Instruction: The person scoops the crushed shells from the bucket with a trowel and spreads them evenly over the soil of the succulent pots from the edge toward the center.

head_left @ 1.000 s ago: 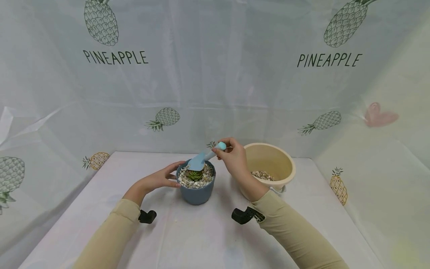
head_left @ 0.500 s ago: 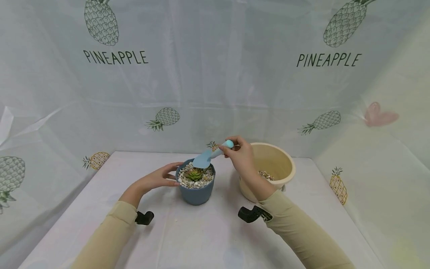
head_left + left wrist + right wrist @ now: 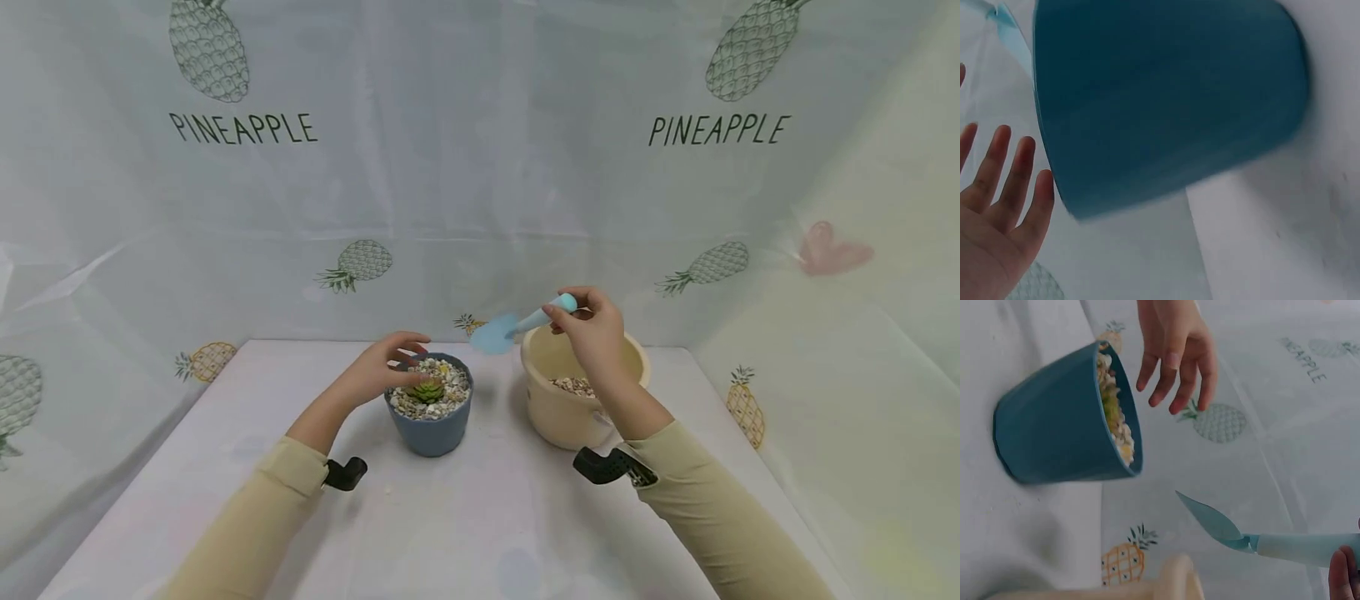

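A light blue hand trowel (image 3: 517, 327) is pinched by its handle in my right hand (image 3: 596, 329), blade pointing left above the table's back edge. The right wrist view shows the same trowel (image 3: 1222, 528) beyond the pot's rim. A blue-grey pot (image 3: 430, 429) stands upright, filled with pale pebbles (image 3: 452, 385) around a small green succulent (image 3: 426, 391). Over this pot's left side hovers my left hand (image 3: 382, 367), fingers spread and holding nothing. In the left wrist view, a fingertip of the left hand (image 3: 1004, 212) is right at the wall of the pot (image 3: 1166, 106).
A cream pot (image 3: 566, 421) with pebbles (image 3: 573, 386) in its bottom stands right of the blue-grey one, partly behind my right forearm. A white cloth covers the table (image 3: 457, 533), and a pineapple-print sheet (image 3: 465, 167) hangs behind. Black wrist cameras (image 3: 347, 473) sit at both cuffs.
My right hand has carried the trowel up and right, from over the succulent toward the cream pot. My left hand has left the blue-grey pot's side and risen over its rim.
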Demonstrator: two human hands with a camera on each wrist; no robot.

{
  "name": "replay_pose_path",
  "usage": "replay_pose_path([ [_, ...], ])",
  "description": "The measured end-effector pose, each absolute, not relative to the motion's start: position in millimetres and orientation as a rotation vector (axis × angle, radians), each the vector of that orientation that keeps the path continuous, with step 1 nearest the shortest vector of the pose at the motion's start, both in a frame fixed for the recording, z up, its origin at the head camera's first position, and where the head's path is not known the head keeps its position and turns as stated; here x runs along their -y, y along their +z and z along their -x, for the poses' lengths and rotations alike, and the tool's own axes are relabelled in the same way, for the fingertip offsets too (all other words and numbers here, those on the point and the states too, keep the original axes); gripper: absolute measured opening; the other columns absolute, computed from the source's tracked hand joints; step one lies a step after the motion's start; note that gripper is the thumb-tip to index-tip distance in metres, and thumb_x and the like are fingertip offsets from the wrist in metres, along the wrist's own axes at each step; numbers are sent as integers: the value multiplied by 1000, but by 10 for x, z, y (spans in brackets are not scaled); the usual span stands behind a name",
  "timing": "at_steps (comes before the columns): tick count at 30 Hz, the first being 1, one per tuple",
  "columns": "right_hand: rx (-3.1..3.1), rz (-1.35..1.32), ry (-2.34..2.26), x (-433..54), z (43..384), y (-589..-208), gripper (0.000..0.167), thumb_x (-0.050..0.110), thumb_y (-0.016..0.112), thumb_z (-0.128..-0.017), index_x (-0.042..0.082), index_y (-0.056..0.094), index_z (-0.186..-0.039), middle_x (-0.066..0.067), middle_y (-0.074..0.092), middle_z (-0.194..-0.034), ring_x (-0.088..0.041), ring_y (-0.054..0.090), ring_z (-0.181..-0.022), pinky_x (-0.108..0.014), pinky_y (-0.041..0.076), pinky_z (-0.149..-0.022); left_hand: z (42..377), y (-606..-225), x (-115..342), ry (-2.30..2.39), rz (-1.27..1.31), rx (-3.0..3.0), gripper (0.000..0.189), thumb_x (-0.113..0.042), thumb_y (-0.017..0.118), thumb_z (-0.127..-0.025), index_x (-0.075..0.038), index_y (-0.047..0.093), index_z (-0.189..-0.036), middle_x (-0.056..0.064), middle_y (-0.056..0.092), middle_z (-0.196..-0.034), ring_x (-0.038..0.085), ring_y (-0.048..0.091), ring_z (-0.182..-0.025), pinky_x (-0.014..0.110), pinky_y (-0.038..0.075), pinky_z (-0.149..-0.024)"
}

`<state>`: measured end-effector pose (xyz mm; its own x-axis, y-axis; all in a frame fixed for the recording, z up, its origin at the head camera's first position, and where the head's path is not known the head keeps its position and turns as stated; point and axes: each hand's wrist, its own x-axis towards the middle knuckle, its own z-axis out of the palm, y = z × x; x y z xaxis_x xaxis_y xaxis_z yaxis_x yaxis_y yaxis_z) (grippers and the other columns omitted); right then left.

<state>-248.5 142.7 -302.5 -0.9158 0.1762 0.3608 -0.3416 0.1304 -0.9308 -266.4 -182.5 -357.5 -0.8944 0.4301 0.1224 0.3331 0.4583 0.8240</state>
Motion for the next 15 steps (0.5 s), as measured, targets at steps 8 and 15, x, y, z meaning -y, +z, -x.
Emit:
replay_pose_path([
  [8, 2036, -100, 1739, -1818, 2461, -3034, 36, 16, 75, -88, 1, 61, -117, -5, 61, -99, -13, 64, -73, -25, 55, -73, 2623, -3499, 1258, 1417, -784, -2496, 61, -18, 75, -88, -13, 48, -142, 14, 56, -128, 31, 56, -114, 43, 51, -87],
  [15, 1983, -44, 1737, -2076, 2406, -3061, 30, 14, 75, -87, 4, 62, -112, -4, 60, -97, -11, 65, -70, -23, 55, -71, 2648, -3535, 772, 1464, -678, -2502, 63, -20, 78, -85, -14, 51, -141, 8, 61, -119, 25, 60, -104, 39, 53, -79],
])
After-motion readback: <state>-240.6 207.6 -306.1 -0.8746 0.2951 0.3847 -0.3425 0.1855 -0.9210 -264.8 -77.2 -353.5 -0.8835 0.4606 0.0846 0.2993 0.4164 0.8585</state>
